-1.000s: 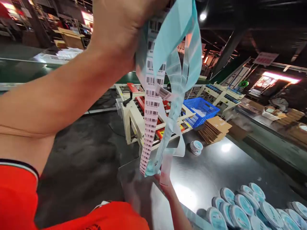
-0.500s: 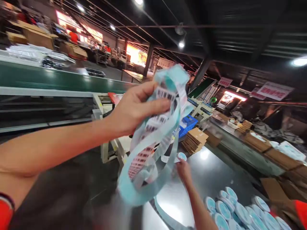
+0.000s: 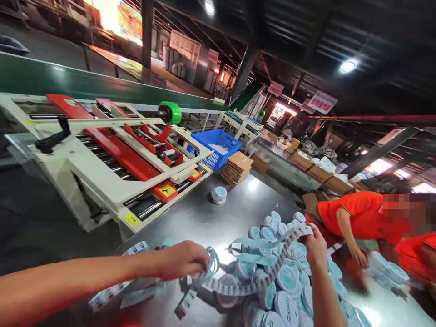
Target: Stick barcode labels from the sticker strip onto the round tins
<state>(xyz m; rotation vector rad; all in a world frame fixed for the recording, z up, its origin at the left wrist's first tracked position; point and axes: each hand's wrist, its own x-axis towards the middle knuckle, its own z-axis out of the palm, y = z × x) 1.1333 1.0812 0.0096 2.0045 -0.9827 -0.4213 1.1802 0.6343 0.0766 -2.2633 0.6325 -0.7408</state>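
My left hand (image 3: 187, 261) is low over the metal table, its fingers closed on a curling strip of barcode labels (image 3: 238, 289) with pale blue-green backing. Loose loops of the strip hang around and below that hand. From there the strip runs in an arc over a heap of round white-and-blue tins (image 3: 288, 278) to my right hand (image 3: 316, 245). The fingers of my right hand pinch the strip near the heap's far right side. A small stack of the same tins (image 3: 219, 194) stands apart, farther back on the table.
A box-sealing machine (image 3: 126, 154) with red plates stands at left, before a green conveyor (image 3: 112, 86). Flat cartons (image 3: 237, 168) and a blue basket (image 3: 218, 145) lie beyond the table (image 3: 184, 218). At right, a person in an orange shirt (image 3: 357, 213) reaches toward more tins.
The view has turned right and down. My left hand has lowered the strip bundle from before my face to the table. My right hand left the tin at the back and now grips the strip.
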